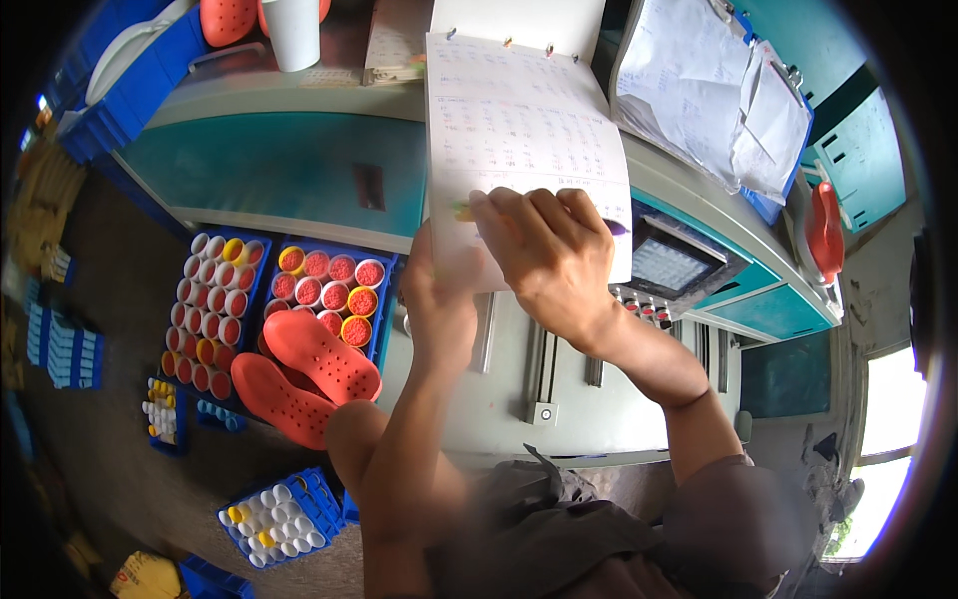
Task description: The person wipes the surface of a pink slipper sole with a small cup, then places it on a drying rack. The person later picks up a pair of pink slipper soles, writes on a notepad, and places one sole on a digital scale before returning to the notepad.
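Note:
A ring-bound notebook [529,130] lies tilted before me, its white page covered in rows of handwriting. My left hand [444,304], blurred, is closed at the page's lower left edge and grips the notebook there. Over the lower part of the page is my right hand [554,250], its fingers curled and closed. A yellow-green spot shows by its fingertips and a dark purple bit beside its outer edge. What the right hand holds, if anything, is hidden.
Left of my arms, blue crates [261,309] hold cups of red pellets, with two red clog-shaped pieces [319,354] on top. A white cup [294,35] stands on the machine ledge. At right are a clipboard of papers [689,90] and a control screen [674,262].

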Demonstrator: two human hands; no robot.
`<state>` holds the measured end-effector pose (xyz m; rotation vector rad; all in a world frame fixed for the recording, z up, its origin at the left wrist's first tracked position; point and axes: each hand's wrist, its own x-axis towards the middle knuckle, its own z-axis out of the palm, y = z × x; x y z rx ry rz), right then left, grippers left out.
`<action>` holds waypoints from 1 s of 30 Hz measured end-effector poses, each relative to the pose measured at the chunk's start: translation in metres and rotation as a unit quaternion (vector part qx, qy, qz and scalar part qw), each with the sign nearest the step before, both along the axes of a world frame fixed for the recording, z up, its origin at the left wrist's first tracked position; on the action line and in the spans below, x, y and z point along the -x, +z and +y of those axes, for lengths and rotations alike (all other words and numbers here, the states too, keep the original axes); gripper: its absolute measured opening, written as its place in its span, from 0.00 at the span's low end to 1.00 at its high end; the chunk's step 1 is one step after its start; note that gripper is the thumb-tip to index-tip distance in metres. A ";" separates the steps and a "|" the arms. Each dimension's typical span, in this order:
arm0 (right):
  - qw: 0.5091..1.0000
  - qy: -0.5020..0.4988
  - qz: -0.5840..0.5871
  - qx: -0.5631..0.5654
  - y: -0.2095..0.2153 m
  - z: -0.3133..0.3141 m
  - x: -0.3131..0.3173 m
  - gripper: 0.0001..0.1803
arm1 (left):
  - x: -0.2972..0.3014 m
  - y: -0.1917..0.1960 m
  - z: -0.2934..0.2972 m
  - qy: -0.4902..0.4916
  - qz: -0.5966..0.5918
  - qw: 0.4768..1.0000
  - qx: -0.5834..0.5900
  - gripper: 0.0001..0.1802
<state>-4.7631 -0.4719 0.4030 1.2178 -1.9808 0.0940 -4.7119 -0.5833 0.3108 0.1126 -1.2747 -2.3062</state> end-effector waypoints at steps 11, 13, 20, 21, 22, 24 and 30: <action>1.000 0.001 0.012 0.001 -0.005 0.003 0.000 0.20 | 0.000 -0.001 0.004 0.002 0.020 1.000 -0.003 0.22; 0.999 0.017 0.019 0.026 -0.006 0.003 0.000 0.21 | -0.001 -0.002 0.004 0.000 0.019 1.000 -0.001 0.23; 0.998 0.021 0.041 0.037 -0.008 0.006 -0.003 0.22 | -0.004 -0.001 0.007 0.011 0.008 1.000 -0.015 0.25; 0.999 0.014 0.027 0.032 -0.008 0.006 -0.003 0.22 | -0.004 -0.001 0.007 0.014 0.000 1.000 -0.015 0.26; 1.000 -0.006 -0.005 0.013 -0.008 0.006 -0.003 0.22 | -0.004 -0.001 0.008 0.001 0.010 1.000 -0.016 0.26; 0.998 -0.027 -0.048 -0.003 -0.009 0.006 0.000 0.22 | -0.003 -0.001 0.008 -0.013 0.021 0.999 -0.020 0.26; 0.999 0.019 0.025 0.024 -0.009 0.005 0.003 0.22 | -0.003 0.000 0.009 0.007 0.012 1.000 0.000 0.26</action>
